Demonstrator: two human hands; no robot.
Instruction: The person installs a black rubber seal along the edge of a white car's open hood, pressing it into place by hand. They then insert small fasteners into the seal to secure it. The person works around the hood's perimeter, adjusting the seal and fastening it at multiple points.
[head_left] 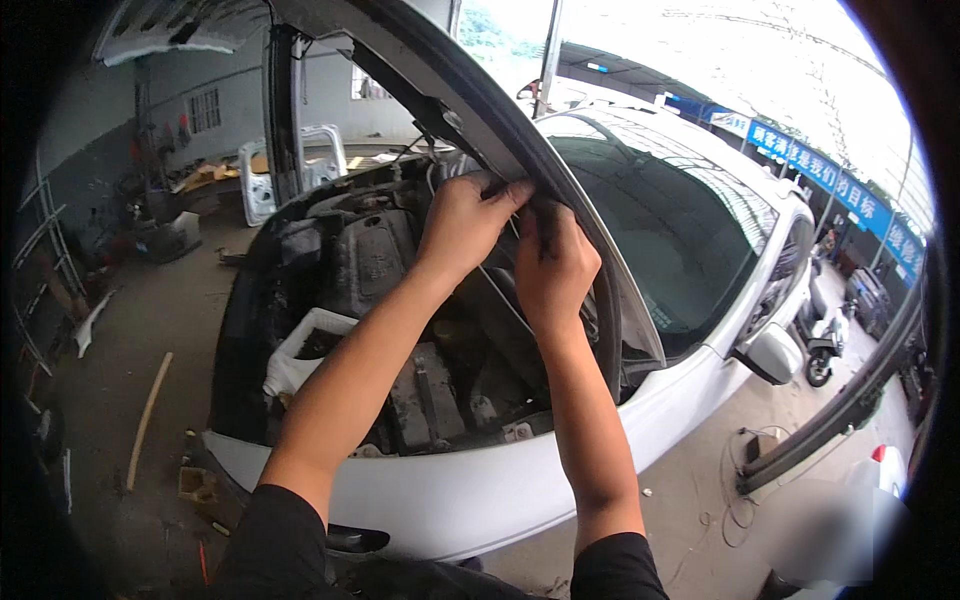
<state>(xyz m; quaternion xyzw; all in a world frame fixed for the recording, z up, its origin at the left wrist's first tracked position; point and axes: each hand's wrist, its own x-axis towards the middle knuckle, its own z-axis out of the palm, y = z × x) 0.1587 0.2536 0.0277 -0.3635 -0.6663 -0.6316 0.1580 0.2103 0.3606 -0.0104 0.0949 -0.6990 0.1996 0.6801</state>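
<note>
- Left hand (470, 212): raised over the engine bay, thumb and fingers bent together at the inner side of the black, rubber-looking strip (548, 168) on the raised hood's edge.
- Right hand (560, 262): just beside the left and a little lower, fingers curled in at the same strip. Dark smudges on it.
- Hands nearly touching at the fingertips. Cannot tell whether either one is clamped on the strip; contact point is hidden by the fingers.
- Both forearms reach up from the lower edge, short black sleeves above the elbows.
- Strip follows the long curved edge of the light-coloured metal hood (637, 322), which stands up steeply between engine bay and windshield.
- Below the hands: black plastic engine cover (378, 260); white plastic tank (305, 345) left of the left forearm.
- Glossy white fender (440, 505) runs under both forearms, on the near side of the bay.
- Right of the hood: dark tinted windshield (665, 235), then white side mirror (775, 355).
- Further left: long thin wooden strip (150, 420) on the floor; white car door shell (257, 185) upright toward the wall.
- Far right: parked scooter (825, 335), long blue banner (820, 175) above.
</note>
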